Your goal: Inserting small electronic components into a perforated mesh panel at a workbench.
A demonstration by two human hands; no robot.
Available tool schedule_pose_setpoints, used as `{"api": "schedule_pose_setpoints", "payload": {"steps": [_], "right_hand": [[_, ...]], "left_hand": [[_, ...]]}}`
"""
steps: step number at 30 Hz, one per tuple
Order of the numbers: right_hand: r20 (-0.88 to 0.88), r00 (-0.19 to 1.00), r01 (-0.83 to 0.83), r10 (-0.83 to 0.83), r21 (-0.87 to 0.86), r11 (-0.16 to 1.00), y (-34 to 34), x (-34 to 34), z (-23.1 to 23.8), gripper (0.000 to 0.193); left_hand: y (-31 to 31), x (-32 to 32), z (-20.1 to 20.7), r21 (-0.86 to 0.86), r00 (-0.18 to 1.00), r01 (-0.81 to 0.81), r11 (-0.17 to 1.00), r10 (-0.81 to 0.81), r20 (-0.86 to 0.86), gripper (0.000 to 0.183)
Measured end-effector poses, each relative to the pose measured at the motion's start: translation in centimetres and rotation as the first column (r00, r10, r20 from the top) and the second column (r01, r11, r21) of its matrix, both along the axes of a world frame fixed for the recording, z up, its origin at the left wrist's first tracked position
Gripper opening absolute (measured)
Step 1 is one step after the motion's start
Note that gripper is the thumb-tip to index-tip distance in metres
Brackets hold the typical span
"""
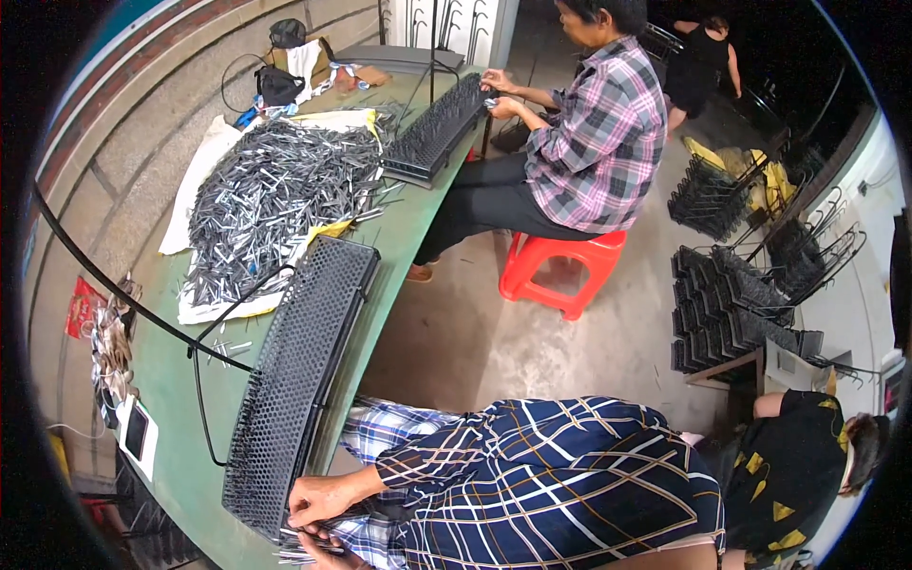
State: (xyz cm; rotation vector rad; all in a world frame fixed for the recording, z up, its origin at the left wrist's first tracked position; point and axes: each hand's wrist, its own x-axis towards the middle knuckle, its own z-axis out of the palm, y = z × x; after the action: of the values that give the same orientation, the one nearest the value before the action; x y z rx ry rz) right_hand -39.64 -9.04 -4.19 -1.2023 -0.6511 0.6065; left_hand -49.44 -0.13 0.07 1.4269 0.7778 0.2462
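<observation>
Partly cut off: lower hand [328,556] (strips [294,552] indistinct).

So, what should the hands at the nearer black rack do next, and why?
Probably the right hand should guide one piece from the bundle of thin pieces in the left hand into a bare hole of the black rack: the left hand holds several ready, the right hand is close by, and many holes toward the far end look bare.

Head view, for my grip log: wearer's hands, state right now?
Left hand: closed, holding thin metal strips.
Right hand: fingers bent at the black rack; whether it grips anything cannot be told.
</observation>
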Motion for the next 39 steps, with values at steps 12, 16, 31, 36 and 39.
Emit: {"api": "schedule_pose_setpoints", "payload": {"steps": [12, 16, 31, 36, 39], "right_hand": [[0.442, 0.865, -0.049, 0.237, -0.396, 0.917, 3.7, -1.6, -12.3, 0.038], [0.343, 0.795, -0.099, 0.501, -0.742, 0.663, 6.3, -1.9, -17.9, 0.040], [0.229, 0.391, -0.912, 0.892, -0.038, 0.409, 16.2, 1.6, -16.0, 0.030], [0.087, 0.452, -0.870, 0.888, 0.263, 0.417, 16.8, 2.9, -7.7, 0.027], [0.016, 0.526, -0.784, 0.850, 0.396, 0.478, 14.3, 2.5, -9.7, 0.025]], "left_hand": [[3.3, -2.7, -3.8, -0.132, 0.933, -0.283, 0.950, 0.305, 0.192, 0.032], [6.6, -4.3, -3.2, -0.245, 0.952, -0.266, 0.932, 0.294, 0.083, 0.030], [12.1, 0.9, 1.7, -0.304, 0.997, -0.080, 0.949, 0.083, -0.001, 0.025], [13.4, 1.8, 2.0, -0.317, 0.993, -0.119, 0.941, 0.117, -0.026, 0.022], [13.1, 1.6, 2.2, -0.302, 0.997, -0.079, 0.950, 0.079, -0.011, 0.019]]}}
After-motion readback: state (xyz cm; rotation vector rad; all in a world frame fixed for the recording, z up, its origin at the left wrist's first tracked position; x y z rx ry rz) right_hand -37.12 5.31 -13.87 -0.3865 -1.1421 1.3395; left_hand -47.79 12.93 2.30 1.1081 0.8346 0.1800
